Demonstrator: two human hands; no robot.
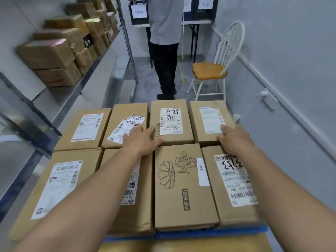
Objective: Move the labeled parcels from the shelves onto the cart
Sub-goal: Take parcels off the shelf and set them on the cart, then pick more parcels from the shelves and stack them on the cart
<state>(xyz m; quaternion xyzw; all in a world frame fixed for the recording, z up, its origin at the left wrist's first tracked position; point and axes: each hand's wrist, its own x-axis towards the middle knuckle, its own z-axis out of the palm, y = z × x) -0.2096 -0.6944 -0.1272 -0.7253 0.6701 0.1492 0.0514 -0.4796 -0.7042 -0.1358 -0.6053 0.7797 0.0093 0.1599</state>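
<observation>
Only the head cam here, so everything below comes from that one view. I've got eight parcels laid flat in two rows of four on the cart [209, 232], which only shows as a blue edge at the near side.

My left hand [141, 140] lies flat and open, fingers spread, across the seam between the second far-row parcel [127, 115] and the hand-scribbled parcel [170, 110] next to it, not gripping anything. My right hand [234, 138] is open too, palm down, fingertips on the label of the far right parcel [205, 122], the heel of it over the near right parcel [234, 188]. Between my forearms sits the POP MART box [183, 190] with a flower doodle printed on it. The far left parcel [85, 128] and near left parcel [56, 186] aren't touched by either hand.

On my left the metal shelf [76, 82] carries more brown boxes [49, 53] stacked two high, a bit blurry. Ahead, just beyond the cart, a person in a grey shirt [165, 20] stands facing away, and a white chair [211, 71] with a wooden seat sits by the right wall.
</observation>
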